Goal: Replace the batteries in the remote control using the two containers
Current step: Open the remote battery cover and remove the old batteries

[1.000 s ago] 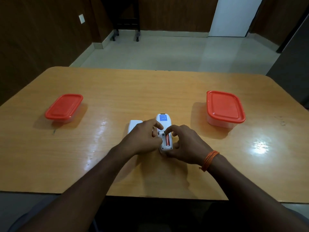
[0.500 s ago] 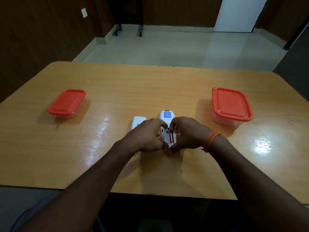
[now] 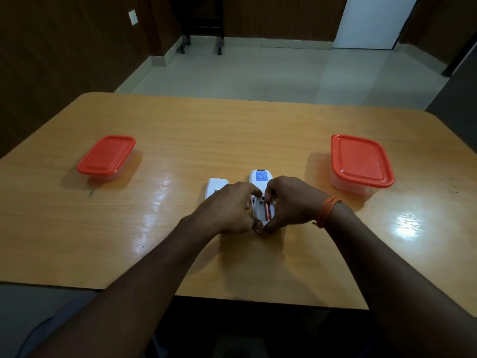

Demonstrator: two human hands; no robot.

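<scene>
A white remote control point(image 3: 260, 177) lies face down at the table's middle, its battery bay open with one red battery point(image 3: 267, 211) in the right slot. My left hand point(image 3: 228, 208) grips the remote's left side, fingers curled at its edge. My right hand point(image 3: 289, 202) grips the right side, its fingertips bent over the red battery. The white battery cover point(image 3: 216, 185) lies just left of the remote, partly hidden by my left hand. Two lidded containers stand apart: a small one with a red lid point(image 3: 106, 157) far left, a larger one point(image 3: 360, 162) at the right.
The wooden table point(image 3: 232, 130) has a bare glossy top around the hands and its front edge is close to my body. Beyond it lie a tiled floor, dark wall panels and chair legs point(image 3: 201, 45) at the back.
Both hands have closed in tighter around the remote. My right fingertips have moved onto the red battery. The view has shifted slightly; the containers have not moved.
</scene>
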